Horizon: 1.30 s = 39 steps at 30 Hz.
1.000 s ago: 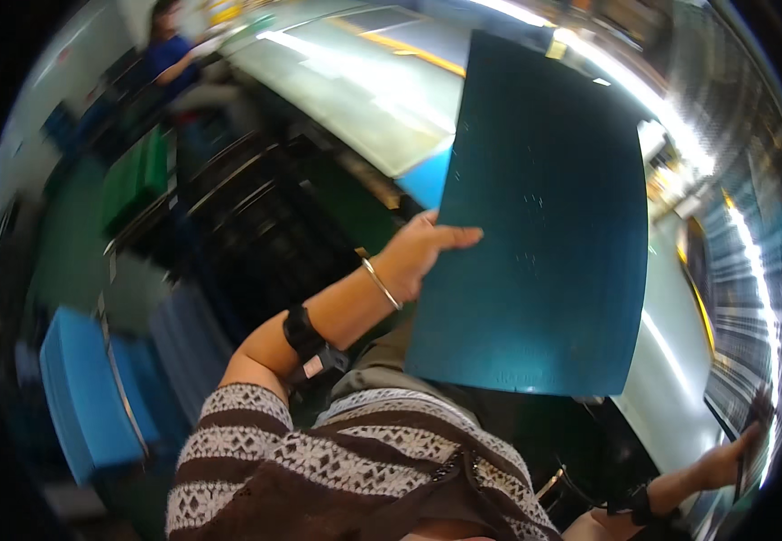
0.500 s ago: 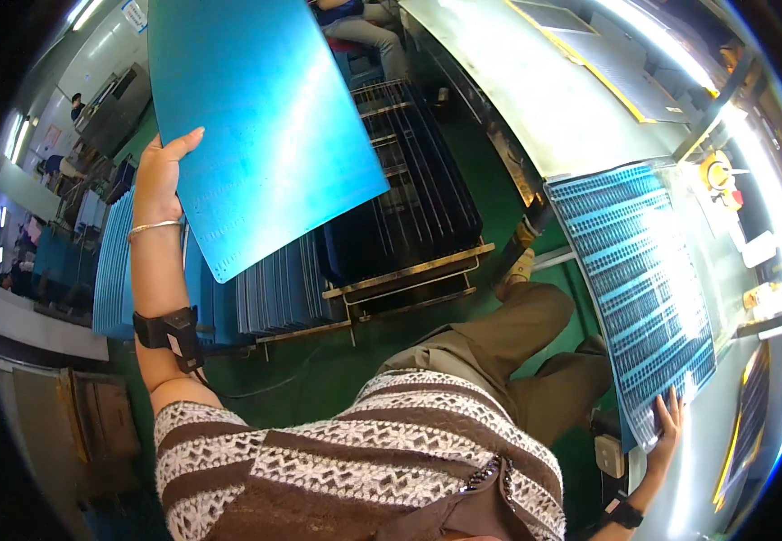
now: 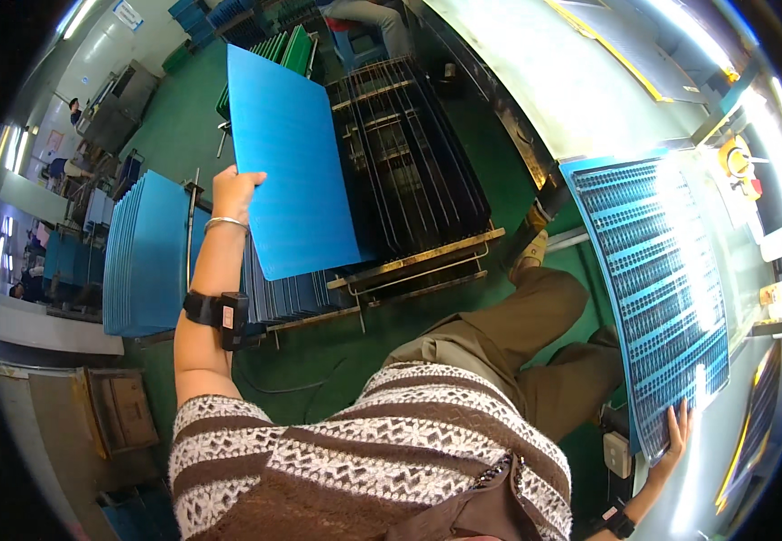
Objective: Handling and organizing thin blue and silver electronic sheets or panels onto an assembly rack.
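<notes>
My left hand point(image 3: 236, 195) is closed on the left edge of a plain blue panel point(image 3: 293, 171). The panel stands steeply tilted over the rack, its lower edge by the row of upright panels point(image 3: 292, 296); whether it touches the rack I cannot tell. My right hand point(image 3: 673, 440) lies with fingers stretched out at the near corner of a sheet with dark dotted rows point(image 3: 652, 288). That sheet lies over a blue panel on the bright glossy table point(image 3: 744, 302), its blue margin showing along the left side.
A metal rack point(image 3: 416, 261) holds several dark upright panels point(image 3: 409, 153). More blue panels point(image 3: 146, 257) stand at the left, and green ones point(image 3: 297, 50) beyond. Yellow-edged frames point(image 3: 625, 45) lie on the far table. A seated person's leg point(image 3: 380, 27) shows at the top.
The blue panel has swung away from me and down toward the rack, turning more upright. My left hand has moved right and slightly down with it. My right hand stays at the sheet's corner.
</notes>
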Each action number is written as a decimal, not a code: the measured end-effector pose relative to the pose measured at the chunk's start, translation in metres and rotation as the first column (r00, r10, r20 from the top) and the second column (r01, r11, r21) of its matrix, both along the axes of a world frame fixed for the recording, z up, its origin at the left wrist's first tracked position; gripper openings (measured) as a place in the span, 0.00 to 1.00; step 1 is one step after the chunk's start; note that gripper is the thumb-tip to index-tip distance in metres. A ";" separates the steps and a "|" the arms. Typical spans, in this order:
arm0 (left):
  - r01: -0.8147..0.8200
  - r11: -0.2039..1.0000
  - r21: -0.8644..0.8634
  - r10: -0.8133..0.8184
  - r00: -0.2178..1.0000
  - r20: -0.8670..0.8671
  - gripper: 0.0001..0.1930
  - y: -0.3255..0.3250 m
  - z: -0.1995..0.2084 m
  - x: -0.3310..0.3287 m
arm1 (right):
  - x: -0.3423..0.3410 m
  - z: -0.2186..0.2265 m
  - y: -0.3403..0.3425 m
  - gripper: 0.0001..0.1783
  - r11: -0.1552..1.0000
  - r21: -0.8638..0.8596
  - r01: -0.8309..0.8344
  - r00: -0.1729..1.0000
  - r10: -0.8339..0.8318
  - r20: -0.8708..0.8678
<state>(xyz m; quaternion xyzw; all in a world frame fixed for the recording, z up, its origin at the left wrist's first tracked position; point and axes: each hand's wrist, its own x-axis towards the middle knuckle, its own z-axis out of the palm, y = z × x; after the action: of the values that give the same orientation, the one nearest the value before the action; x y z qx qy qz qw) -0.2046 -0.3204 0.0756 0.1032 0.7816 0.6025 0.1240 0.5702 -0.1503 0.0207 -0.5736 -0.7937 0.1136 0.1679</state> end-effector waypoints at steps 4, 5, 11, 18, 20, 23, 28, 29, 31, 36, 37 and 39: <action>0.032 0.997 -0.066 -0.036 0.998 -0.057 0.08 0.018 -0.014 0.005 | -0.003 0.002 -0.002 0.19 1.000 -0.021 0.023 0.999 -0.023 -0.039; 0.030 0.997 -0.070 -0.034 0.998 -0.058 0.08 0.020 -0.014 0.005 | -0.004 0.002 -0.001 0.19 0.999 -0.017 0.028 0.999 -0.028 -0.046; 0.057 0.995 -0.077 -0.061 0.997 -0.046 0.09 0.042 -0.006 0.013 | 0.000 -0.002 0.002 0.20 0.996 0.063 -0.056 0.998 0.054 0.031; 0.022 0.971 -0.237 -0.063 0.984 -0.165 0.05 0.070 -0.032 -0.014 | 0.007 -0.007 0.002 0.22 0.997 0.068 -0.032 0.999 0.029 0.039; 0.023 0.972 -0.235 -0.062 0.985 -0.160 0.06 0.070 -0.043 -0.031 | 0.005 -0.007 0.001 0.22 0.996 0.072 -0.043 0.999 0.043 0.007; 0.020 0.965 -0.262 -0.064 0.985 -0.160 0.07 0.089 -0.032 -0.009 | 0.004 -0.005 -0.004 0.21 0.995 0.089 -0.037 0.999 0.037 0.006; -0.061 0.910 -0.410 -0.048 0.967 -0.250 0.09 0.093 -0.039 -0.023 | 0.000 -0.002 -0.003 0.20 1.000 0.027 0.001 0.998 0.001 -0.071; -0.072 0.905 -0.419 -0.045 0.964 -0.263 0.07 0.093 -0.044 -0.027 | 0.000 -0.002 -0.003 0.20 1.000 0.002 0.013 0.993 -0.013 -0.116; -0.078 0.900 -0.428 -0.048 0.960 -0.275 0.05 0.096 -0.042 -0.024 | -0.001 -0.003 -0.002 0.20 1.000 0.015 0.013 0.993 -0.011 -0.115; -0.031 0.935 -0.352 -0.047 0.977 -0.210 0.05 0.091 -0.033 -0.009 | -0.001 -0.002 -0.004 0.20 0.998 0.069 0.002 0.999 0.001 -0.042; -0.029 0.944 -0.329 -0.032 0.983 -0.179 0.05 0.092 -0.030 -0.005 | 0.000 -0.002 -0.003 0.20 0.998 0.069 0.001 0.999 0.002 -0.043; -0.041 0.939 -0.342 -0.029 0.980 -0.198 0.05 0.088 -0.045 -0.028 | 0.001 -0.002 -0.002 0.20 0.996 0.076 -0.037 0.998 0.041 -0.048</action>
<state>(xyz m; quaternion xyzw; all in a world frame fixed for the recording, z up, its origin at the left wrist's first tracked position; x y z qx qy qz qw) -0.2329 -0.2328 0.0307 0.1374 0.8836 0.4436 0.0592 0.5715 -0.1525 0.0188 -0.5483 -0.8041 0.1009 0.2067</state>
